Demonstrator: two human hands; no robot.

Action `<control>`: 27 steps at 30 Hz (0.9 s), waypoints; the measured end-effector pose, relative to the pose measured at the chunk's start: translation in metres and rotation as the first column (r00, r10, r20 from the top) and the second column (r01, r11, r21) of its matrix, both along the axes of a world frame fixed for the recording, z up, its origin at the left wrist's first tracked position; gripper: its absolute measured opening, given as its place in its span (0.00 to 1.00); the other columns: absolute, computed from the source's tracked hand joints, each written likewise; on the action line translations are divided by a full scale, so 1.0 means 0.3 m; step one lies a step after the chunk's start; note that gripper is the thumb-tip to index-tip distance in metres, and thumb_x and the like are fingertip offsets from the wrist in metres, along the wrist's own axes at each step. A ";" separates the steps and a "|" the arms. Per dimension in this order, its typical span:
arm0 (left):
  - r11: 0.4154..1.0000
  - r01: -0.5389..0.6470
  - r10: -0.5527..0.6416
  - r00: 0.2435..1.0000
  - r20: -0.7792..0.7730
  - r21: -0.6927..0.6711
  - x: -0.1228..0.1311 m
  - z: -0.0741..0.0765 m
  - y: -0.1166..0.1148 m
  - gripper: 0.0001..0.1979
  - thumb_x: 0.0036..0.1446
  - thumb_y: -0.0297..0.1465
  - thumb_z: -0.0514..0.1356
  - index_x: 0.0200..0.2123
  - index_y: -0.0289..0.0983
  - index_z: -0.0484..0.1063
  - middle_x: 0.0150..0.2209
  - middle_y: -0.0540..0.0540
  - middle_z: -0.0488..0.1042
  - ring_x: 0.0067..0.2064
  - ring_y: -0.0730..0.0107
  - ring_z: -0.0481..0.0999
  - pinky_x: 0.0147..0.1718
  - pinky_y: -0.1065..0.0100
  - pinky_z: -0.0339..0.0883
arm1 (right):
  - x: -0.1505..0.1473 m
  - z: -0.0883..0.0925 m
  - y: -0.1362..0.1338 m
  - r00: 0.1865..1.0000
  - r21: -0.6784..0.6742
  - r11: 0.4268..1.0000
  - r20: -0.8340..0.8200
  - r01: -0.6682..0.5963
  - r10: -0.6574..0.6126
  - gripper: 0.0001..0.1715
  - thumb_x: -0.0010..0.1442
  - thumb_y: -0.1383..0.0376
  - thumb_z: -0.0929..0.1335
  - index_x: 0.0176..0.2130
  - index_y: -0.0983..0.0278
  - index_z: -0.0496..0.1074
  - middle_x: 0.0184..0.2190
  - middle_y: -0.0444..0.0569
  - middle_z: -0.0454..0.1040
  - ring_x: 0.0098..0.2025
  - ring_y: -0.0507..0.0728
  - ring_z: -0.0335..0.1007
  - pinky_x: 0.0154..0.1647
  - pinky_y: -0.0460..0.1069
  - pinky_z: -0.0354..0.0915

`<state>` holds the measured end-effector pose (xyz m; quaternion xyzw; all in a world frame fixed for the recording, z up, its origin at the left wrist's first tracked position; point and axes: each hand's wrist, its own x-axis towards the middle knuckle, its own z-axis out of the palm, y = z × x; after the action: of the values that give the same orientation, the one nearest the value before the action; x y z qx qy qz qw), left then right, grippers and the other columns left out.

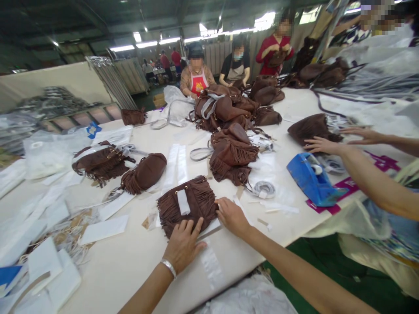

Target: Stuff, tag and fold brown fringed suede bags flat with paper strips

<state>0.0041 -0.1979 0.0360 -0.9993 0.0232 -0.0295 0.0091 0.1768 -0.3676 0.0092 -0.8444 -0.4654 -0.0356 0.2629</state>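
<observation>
A brown fringed handbag lies flat in front of me, with a white strip on its middle and small brass-coloured rings near its top. My left hand, wearing a silver bracelet, rests on the bag's near edge with fingers stretched out and thumb apart. At the bag's right side, my right hand has its fingers closed on the fringe edge; the fingertips are partly hidden. Just behind sit another fringed bag and a pile of brown bags beside a coiled grey strap.
A blue tape dispenser stands at the right. Beyond it, a co-worker's hands touch another brown bag. White sheets and tangled cords lie left. A heap of bags and several people are across the table.
</observation>
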 end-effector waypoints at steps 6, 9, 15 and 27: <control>0.987 -0.040 0.021 0.992 0.124 0.154 -0.018 -0.071 -0.007 0.27 0.64 0.36 0.53 0.65 0.40 0.54 0.44 0.41 0.69 0.42 0.57 0.66 0.40 0.57 0.63 | 0.024 -0.061 0.038 0.978 -0.120 0.985 0.155 -0.120 0.139 0.08 0.65 0.70 0.61 0.38 0.65 0.68 0.36 0.52 0.69 0.39 0.58 0.63 0.39 0.51 0.60; 0.981 -0.020 -0.009 0.989 0.147 0.193 -0.024 -0.087 0.000 0.27 0.63 0.35 0.54 0.65 0.42 0.54 0.43 0.41 0.69 0.40 0.59 0.66 0.38 0.58 0.63 | 0.058 -0.057 0.028 0.948 -0.162 0.960 0.189 -0.229 0.258 0.08 0.67 0.66 0.61 0.37 0.63 0.68 0.35 0.50 0.69 0.38 0.58 0.62 0.38 0.51 0.58; 0.971 0.005 -0.037 0.991 0.130 0.238 -0.036 -0.102 -0.006 0.28 0.62 0.29 0.55 0.64 0.40 0.54 0.38 0.44 0.69 0.39 0.60 0.66 0.39 0.58 0.64 | 0.060 -0.041 0.021 0.859 -0.280 0.894 0.284 -0.351 0.426 0.10 0.67 0.67 0.60 0.36 0.63 0.68 0.34 0.50 0.69 0.37 0.56 0.63 0.35 0.50 0.56; 0.995 0.064 -0.074 0.986 -0.147 -0.073 0.166 0.095 -0.071 0.19 0.65 0.39 0.49 0.34 0.34 0.73 0.39 0.40 0.69 0.42 0.57 0.69 0.39 0.57 0.66 | 0.362 0.121 0.284 0.993 -0.175 0.977 -0.041 -0.118 0.112 0.22 0.71 0.57 0.55 0.57 0.63 0.63 0.50 0.54 0.70 0.52 0.56 0.64 0.48 0.48 0.58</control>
<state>0.0538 -0.2191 0.0646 -0.9970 0.0575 0.0447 -0.0275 0.2855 -0.2825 0.0456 -0.8366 -0.5107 0.0341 0.1953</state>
